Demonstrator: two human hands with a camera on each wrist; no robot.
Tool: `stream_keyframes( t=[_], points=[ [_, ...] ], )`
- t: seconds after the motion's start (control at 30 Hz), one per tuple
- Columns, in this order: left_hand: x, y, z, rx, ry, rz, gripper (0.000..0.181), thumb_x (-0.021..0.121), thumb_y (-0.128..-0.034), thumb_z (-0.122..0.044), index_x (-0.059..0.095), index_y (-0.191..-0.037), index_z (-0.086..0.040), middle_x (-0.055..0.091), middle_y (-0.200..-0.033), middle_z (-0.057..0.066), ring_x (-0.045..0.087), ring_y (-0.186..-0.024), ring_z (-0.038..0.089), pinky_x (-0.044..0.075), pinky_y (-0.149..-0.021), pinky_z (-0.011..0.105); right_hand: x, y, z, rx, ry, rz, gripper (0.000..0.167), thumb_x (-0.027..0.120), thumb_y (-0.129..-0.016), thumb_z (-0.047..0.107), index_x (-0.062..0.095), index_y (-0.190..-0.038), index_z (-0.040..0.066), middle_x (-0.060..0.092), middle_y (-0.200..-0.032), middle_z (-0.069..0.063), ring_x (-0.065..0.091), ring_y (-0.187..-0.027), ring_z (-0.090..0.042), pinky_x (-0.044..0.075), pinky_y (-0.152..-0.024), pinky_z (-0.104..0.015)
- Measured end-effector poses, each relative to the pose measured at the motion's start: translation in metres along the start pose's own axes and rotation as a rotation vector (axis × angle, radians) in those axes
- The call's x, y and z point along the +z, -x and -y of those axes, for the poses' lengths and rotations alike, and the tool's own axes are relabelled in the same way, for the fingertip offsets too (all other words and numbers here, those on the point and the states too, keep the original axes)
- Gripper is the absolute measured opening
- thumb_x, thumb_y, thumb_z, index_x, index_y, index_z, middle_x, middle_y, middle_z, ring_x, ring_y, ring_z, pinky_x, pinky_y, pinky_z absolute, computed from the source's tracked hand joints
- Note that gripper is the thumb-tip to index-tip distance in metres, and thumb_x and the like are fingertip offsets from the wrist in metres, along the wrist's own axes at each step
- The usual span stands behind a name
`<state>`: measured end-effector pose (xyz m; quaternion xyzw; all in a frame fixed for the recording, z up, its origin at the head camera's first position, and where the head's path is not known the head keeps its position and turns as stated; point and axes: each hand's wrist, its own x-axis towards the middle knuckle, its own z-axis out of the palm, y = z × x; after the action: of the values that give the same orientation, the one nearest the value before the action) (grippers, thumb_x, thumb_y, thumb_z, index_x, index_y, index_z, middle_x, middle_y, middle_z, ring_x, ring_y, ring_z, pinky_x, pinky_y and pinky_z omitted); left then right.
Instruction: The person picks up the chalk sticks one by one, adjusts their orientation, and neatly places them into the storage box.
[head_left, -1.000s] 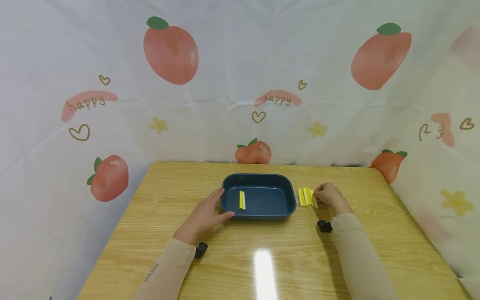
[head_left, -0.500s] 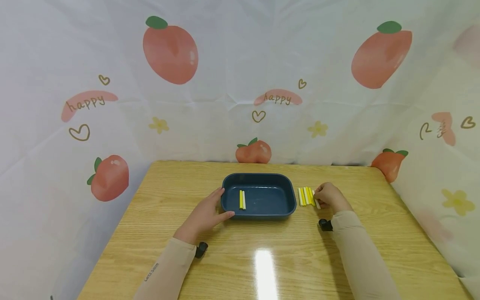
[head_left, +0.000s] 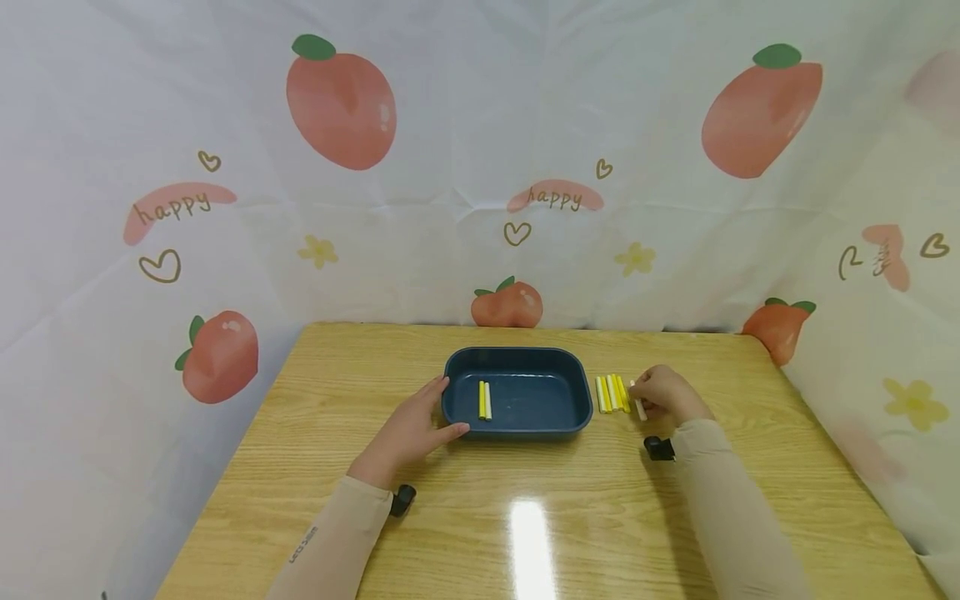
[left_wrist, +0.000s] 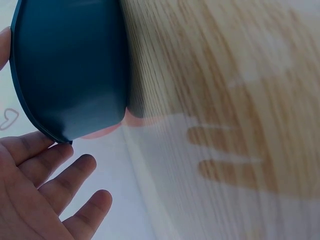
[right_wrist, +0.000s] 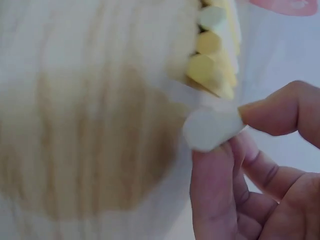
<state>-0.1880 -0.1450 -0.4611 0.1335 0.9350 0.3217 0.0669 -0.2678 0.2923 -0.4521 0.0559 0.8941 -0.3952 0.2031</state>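
Observation:
My right hand (head_left: 663, 393) pinches a white chalk stick (head_left: 641, 409) between thumb and fingers, just right of a row of white and yellow chalk sticks (head_left: 612, 394). In the right wrist view, the end of the held chalk (right_wrist: 205, 130) faces the camera, apart from the row. A dark blue rectangular dish (head_left: 517, 433) stands left of the row. Inside it, toward the left, one yellow chalk stick (head_left: 482, 402) lies beside a white one (head_left: 488, 403). My left hand (head_left: 408, 429) touches the dish's left end, fingers extended and thumb at the near corner.
The wooden table (head_left: 450, 533) carries all of this and has a bright light reflection near its front. Behind it and at the sides hangs a white curtain (head_left: 450, 100) printed with peaches and hearts. A black wrist camera (head_left: 658, 448) sits below my right hand.
My right hand has drawn the white chalk stick slightly to the right, away from the row, so a gap now shows between them. The left hand and dish have stayed put.

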Motion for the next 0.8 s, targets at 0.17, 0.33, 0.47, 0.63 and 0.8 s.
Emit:
stream_keyframes(
  t=[0.17, 0.33, 0.47, 0.63, 0.8],
  points=[
    [0.000, 0.000, 0.000, 0.003, 0.006, -0.006, 0.095, 0.072, -0.0889, -0.053, 0.025, -0.160, -0.009, 0.025, -0.164, 0.012, 0.030, -0.147, 0.035, 0.032, -0.116, 0.052, -0.009, 0.006, 0.005, -0.034, -0.062, 0.038, 0.023, 0.053, -0.102, 0.010, 0.055, -0.112, -0.010, 0.058, -0.099, -0.015, 0.060, -0.079, -0.021, 0.059, -0.071, -0.037],
    [0.001, 0.001, 0.001, -0.001, 0.007, -0.003, 0.096, 0.072, -0.0884, -0.053, 0.024, -0.160, -0.010, 0.024, -0.164, 0.010, 0.030, -0.147, 0.034, 0.032, -0.116, 0.051, -0.016, 0.009, 0.008, -0.059, -0.124, 0.089, 0.033, 0.052, -0.101, 0.011, 0.050, -0.124, -0.014, 0.058, -0.107, -0.017, 0.062, -0.087, -0.023, 0.059, -0.078, -0.038],
    [0.001, 0.001, 0.000, -0.002, 0.014, 0.002, 0.096, 0.073, -0.0886, -0.052, 0.024, -0.160, -0.011, 0.023, -0.165, 0.009, 0.030, -0.147, 0.033, 0.032, -0.116, 0.051, -0.021, 0.010, 0.013, -0.091, -0.220, 0.151, 0.034, 0.050, -0.104, 0.013, 0.046, -0.126, -0.012, 0.056, -0.104, -0.012, 0.061, -0.085, -0.019, 0.058, -0.078, -0.033],
    [0.000, 0.001, 0.001, 0.007, 0.008, 0.002, 0.096, 0.072, -0.0892, -0.053, 0.024, -0.160, -0.010, 0.022, -0.165, 0.010, 0.029, -0.148, 0.034, 0.031, -0.116, 0.052, -0.028, 0.015, 0.028, -0.107, -0.313, 0.218, 0.016, 0.051, -0.105, 0.014, 0.048, -0.112, 0.000, 0.053, -0.096, -0.006, 0.059, -0.079, -0.016, 0.058, -0.077, -0.031],
    [0.000, 0.001, 0.002, 0.007, 0.007, 0.000, 0.096, 0.072, -0.0887, -0.053, 0.024, -0.160, -0.010, 0.023, -0.165, 0.010, 0.030, -0.147, 0.034, 0.032, -0.116, 0.052, -0.031, 0.019, 0.044, -0.113, -0.412, 0.272, 0.005, 0.052, -0.103, 0.009, 0.050, -0.106, 0.006, 0.054, -0.089, -0.002, 0.059, -0.072, -0.011, 0.058, -0.074, -0.028]
  ],
)
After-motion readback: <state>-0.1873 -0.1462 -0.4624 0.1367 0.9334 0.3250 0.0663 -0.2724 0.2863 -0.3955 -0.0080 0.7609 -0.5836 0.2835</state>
